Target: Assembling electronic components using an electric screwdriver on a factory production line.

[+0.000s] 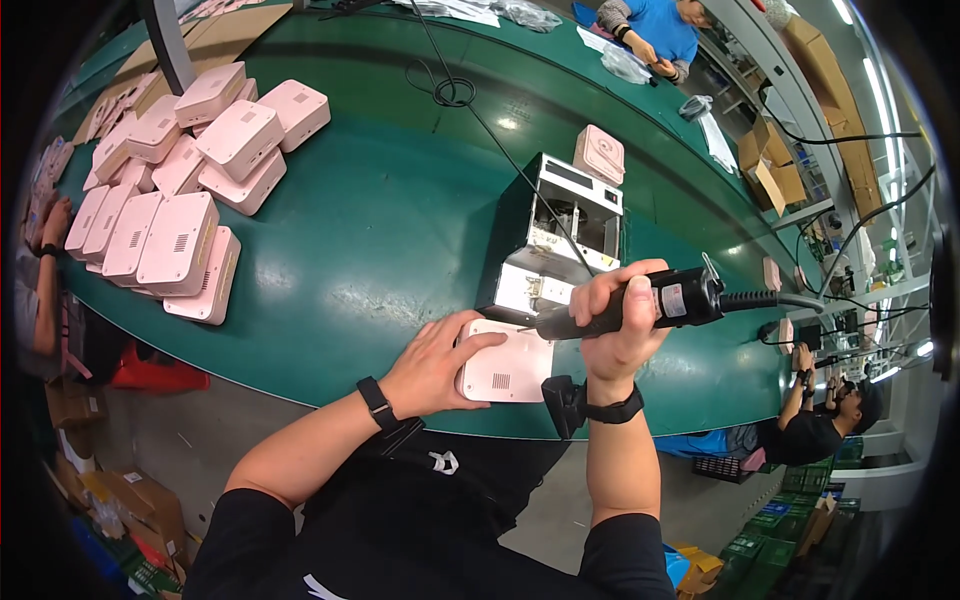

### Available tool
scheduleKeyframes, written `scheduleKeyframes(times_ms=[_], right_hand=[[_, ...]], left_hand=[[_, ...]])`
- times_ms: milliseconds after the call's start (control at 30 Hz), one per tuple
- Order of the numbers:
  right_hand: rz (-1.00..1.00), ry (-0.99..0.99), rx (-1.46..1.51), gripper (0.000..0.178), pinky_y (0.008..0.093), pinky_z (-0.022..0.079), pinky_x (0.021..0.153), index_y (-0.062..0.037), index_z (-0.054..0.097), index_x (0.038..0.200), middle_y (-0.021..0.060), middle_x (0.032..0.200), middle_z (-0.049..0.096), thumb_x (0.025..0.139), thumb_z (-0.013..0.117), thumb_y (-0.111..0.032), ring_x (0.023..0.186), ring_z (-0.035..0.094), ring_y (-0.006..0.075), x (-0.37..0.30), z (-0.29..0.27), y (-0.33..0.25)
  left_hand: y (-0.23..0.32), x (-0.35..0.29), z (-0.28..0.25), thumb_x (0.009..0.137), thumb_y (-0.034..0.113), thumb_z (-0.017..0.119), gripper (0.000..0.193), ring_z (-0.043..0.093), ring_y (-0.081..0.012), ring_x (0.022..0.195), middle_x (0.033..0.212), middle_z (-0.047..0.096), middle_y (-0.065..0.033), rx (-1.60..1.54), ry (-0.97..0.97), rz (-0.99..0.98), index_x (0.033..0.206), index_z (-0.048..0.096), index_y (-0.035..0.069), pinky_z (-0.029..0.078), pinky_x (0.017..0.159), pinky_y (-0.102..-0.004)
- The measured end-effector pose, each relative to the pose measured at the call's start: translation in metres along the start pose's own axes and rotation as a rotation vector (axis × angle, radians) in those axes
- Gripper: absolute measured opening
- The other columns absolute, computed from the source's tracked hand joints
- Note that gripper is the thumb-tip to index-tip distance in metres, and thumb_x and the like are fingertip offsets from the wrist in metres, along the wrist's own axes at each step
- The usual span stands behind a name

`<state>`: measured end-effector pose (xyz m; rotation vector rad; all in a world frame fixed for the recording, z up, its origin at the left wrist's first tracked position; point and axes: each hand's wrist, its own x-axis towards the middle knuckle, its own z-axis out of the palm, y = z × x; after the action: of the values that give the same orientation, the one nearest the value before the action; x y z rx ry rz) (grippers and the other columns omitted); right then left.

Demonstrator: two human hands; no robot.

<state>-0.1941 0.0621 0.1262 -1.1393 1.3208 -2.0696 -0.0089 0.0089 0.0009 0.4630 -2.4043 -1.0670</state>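
Reference: clock centred on the housing under work, 12 toward the far side of the bench.

Work-piece: pale pink plastic housing, lying flat near the front edge of the green bench, slotted vent facing up.

Left hand: at 9 o'clock, spread over the housing's near-left side, thumb across the top face; bracing it rather than lifting.

Right hand: at about 2 o'clock, fingers closed round a black corded electric screwdriver, held nearly level in this view, bit pointing to 9 over the housing's far edge. Whether the tip touches a screw cannot be told.

Surroundings: open-fronted black-and-silver box, probably a screw feeder, toward 1; another pink housing beyond it. Large heap of similar housings at 10, well apart from the work.

Step, as judged: fastening screws into the back face, tool brought to a position on the far side. Seating of the other corners too small to read.

Next move, as judged: calls for the bit square in the screw recess, firm downward pressure, left thumb clear of the tip, housing kept from twisting.
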Motion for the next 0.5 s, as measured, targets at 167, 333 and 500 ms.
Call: scheduleKeyframes(times_ms=[167, 333, 500], right_hand=[[0.002, -0.008, 0.039, 0.02, 0.0348, 0.042, 0.046, -0.0055, 0.047, 0.099, 0.0089, 0.061, 0.048, 0.094, 0.054, -0.023, 0.047, 0.044, 0.0175, -0.002, -0.001, 0.005], [0.004, -0.002, -0.006, 0.019, 0.0348, 0.043, 0.047, -0.0057, 0.047, 0.099, 0.0087, 0.061, 0.049, 0.094, 0.054, -0.023, 0.047, 0.045, 0.0178, -0.007, 0.0, 0.002], [-0.053, 0.056, 0.056, 0.017, 0.0351, 0.043, 0.048, -0.0056, 0.047, 0.099, 0.0085, 0.062, 0.049, 0.094, 0.054, -0.021, 0.048, 0.046, 0.018, -0.002, -0.005, -0.017]], left_hand=[[0.0, 0.0, -0.002, 0.06, 0.037, 0.089, 0.085, 0.049, -0.037, 0.12, 0.135, 0.044, -0.0143, 0.002, 0.016, 0.009, 0.134, 0.052, 0.022, 0.041, 0.101, -0.0462], [0.001, 0.0, 0.0, 0.059, 0.037, 0.09, 0.085, 0.049, -0.0371, 0.12, 0.135, 0.044, -0.014, 0.012, 0.027, 0.019, 0.134, 0.052, 0.023, 0.041, 0.101, -0.0462], [-0.001, -0.004, 0.003, 0.059, 0.036, 0.09, 0.087, 0.049, -0.0372, 0.119, 0.135, 0.043, -0.0137, 0.011, 0.024, 0.011, 0.135, 0.051, 0.023, 0.041, 0.101, -0.046]])
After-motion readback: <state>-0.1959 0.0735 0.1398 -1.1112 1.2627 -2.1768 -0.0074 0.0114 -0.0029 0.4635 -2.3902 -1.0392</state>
